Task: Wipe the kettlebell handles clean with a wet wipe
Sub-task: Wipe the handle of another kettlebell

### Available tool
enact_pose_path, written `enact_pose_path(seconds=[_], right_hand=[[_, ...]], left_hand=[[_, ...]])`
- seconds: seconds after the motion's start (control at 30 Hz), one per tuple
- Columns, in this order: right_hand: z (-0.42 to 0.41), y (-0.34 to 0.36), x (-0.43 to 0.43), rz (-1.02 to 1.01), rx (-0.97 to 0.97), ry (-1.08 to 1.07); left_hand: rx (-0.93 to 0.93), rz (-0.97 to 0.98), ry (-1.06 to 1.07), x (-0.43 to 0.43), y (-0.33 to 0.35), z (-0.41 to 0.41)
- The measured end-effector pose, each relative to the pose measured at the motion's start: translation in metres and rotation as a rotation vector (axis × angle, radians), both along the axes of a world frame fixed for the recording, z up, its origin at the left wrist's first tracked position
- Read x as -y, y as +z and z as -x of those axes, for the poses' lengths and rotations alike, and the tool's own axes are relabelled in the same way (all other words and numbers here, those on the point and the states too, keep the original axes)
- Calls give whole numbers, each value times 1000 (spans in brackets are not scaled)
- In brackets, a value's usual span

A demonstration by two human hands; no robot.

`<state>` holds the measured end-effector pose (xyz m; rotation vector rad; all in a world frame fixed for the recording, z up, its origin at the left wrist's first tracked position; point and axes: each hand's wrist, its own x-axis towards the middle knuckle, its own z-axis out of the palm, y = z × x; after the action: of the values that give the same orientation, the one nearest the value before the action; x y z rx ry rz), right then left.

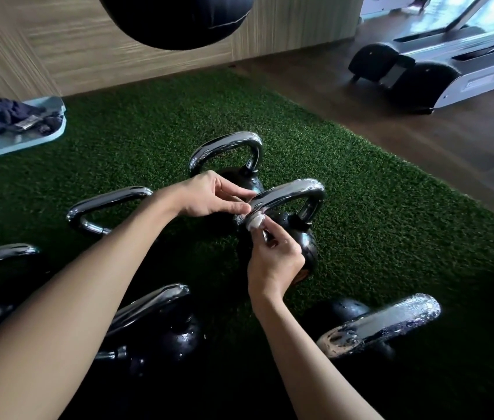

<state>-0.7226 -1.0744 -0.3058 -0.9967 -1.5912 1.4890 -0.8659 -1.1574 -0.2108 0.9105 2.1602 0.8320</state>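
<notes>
Several black kettlebells with chrome handles stand on green turf (360, 207). The middle kettlebell (307, 247) has its chrome handle (294, 190) arching up between my hands. My right hand (273, 262) pinches a small white wet wipe (254, 222) against the handle's left leg. My left hand (212, 194) reaches in from the left and its fingertips pinch the same spot from above, at the wipe's upper edge. Behind stands another kettlebell (227, 147). At the lower right a kettlebell handle (385, 322) is covered in water drops.
More kettlebells stand at the left (109, 204), far left (0, 256) and near centre (151, 304). A pale blue mat (48, 137) with dark cloth lies at the back left. A black punching bag (176, 19) hangs overhead. A treadmill (421, 68) stands on the wooden floor at the right.
</notes>
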Motion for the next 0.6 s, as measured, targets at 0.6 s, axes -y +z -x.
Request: enact_pose_path(seconds=[0.6], right_hand=[[-20,6,-7,188,119,63]], left_hand=[[-61,60,73,0,8,-11]])
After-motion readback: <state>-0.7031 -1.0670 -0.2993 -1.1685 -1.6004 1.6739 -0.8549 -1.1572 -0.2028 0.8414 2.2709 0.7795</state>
